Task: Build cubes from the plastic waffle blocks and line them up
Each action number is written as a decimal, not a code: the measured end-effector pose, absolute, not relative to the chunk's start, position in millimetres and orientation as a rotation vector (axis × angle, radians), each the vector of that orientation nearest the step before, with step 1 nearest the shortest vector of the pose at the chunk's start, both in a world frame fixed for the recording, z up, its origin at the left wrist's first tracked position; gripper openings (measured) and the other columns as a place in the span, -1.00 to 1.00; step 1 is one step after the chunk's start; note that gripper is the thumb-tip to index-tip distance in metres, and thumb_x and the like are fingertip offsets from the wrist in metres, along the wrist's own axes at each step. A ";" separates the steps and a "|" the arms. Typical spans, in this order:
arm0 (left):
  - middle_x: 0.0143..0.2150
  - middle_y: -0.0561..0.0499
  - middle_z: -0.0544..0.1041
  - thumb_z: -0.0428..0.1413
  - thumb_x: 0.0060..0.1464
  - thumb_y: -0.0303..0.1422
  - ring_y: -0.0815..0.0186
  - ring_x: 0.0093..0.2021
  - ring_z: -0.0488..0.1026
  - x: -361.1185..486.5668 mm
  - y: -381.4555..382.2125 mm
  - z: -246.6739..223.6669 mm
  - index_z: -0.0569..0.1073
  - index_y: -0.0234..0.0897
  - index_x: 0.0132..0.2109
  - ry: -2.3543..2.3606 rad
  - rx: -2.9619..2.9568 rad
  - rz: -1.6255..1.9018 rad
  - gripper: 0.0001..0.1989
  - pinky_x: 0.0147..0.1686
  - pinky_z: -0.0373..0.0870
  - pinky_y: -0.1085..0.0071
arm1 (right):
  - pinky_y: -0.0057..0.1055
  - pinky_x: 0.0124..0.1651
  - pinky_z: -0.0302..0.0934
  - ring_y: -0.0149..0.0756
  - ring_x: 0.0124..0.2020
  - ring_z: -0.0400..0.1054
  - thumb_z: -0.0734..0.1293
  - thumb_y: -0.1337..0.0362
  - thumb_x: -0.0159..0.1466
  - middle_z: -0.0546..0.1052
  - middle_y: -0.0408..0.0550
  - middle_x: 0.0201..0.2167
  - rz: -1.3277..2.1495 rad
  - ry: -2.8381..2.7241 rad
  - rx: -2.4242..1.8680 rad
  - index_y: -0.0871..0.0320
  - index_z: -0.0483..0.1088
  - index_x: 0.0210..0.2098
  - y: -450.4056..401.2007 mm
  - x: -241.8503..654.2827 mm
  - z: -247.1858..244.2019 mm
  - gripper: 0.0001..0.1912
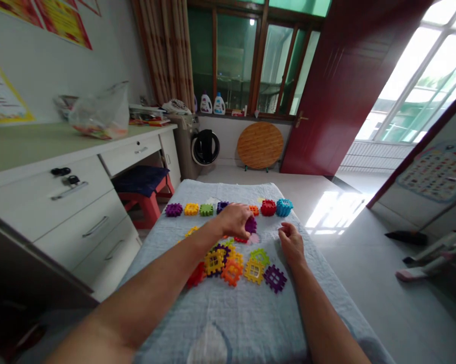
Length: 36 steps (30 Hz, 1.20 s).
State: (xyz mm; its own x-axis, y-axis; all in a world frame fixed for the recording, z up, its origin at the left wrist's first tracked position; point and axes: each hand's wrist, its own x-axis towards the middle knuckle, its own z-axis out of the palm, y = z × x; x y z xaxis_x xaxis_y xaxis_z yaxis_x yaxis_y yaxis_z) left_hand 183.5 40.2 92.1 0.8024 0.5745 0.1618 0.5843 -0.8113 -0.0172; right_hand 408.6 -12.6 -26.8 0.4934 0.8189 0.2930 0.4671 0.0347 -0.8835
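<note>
My left hand reaches over the middle of the cloth-covered table, its fingers curled around a purple interlocking block. Beneath and beside that hand shows a bit of a red block. My right hand rests on the cloth near the right edge, fingers loosely curled in, with nothing visible in them. Closer to me lies a loose heap of square window-shaped blocks, among them a yellow block, an orange block, a green block and a dark purple block. My left forearm hides part of the heap.
Along the far side runs a row of blocks, from a purple stack to a red stack and a blue stack. A white desk and a red stool stand left; a washing machine is behind.
</note>
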 end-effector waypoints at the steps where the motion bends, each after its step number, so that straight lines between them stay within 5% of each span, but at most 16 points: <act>1: -0.21 -0.06 0.54 0.17 -0.24 -0.11 0.18 -0.19 0.46 159.4 45.8 96.0 0.52 -0.23 -0.18 -0.980 -2.875 -0.279 -0.56 -0.13 0.32 0.32 | -0.37 -0.27 0.21 -0.28 -0.42 0.36 0.22 0.14 0.01 0.48 -0.08 -0.44 0.388 -1.139 -1.612 0.22 0.38 -0.17 -12.9 408.7 -26.9 -0.57; 11: -0.22 -0.07 0.54 0.15 -0.30 -0.17 0.19 -0.24 0.47 -51.6 135.7 79.9 0.52 -0.29 -0.19 -1.814 -2.596 0.081 -0.54 -0.26 0.33 0.42 | -0.36 -0.27 0.20 -0.28 -0.42 0.34 0.20 0.12 0.01 0.47 -0.09 -0.44 0.367 -1.210 -1.688 0.21 0.37 -0.17 -15.1 404.4 -21.4 -0.56; 27: -0.18 -0.05 0.57 0.16 -0.37 -0.38 0.15 -0.19 0.49 -44.7 156.8 56.3 0.49 -0.30 -0.14 -1.937 -2.631 0.270 -0.52 -0.26 0.38 0.43 | -0.36 -0.26 0.20 -0.29 -0.41 0.34 0.20 0.15 0.04 0.47 -0.08 -0.42 0.368 -1.255 -1.678 0.20 0.37 -0.17 -13.3 405.5 -25.3 -0.60; 36: 0.09 -0.19 0.44 0.21 -0.44 -0.39 0.06 0.03 0.41 -47.2 158.6 49.1 0.31 -0.33 0.13 -1.968 -2.625 0.236 -0.17 -0.07 0.35 0.40 | -0.36 -0.26 0.20 -0.29 -0.42 0.33 0.21 0.14 0.03 0.47 -0.08 -0.42 0.387 -1.240 -1.670 0.19 0.37 -0.18 -13.4 406.0 -25.0 -0.60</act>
State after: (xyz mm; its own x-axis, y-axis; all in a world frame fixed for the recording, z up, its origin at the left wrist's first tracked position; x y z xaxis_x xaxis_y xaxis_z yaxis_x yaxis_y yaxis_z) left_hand -47.2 158.6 49.1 0.2776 0.9393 -0.2018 0.9604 -0.2769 0.0324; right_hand 406.0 -13.4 -25.0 0.4274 0.8590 0.2817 0.5458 0.0032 -0.8379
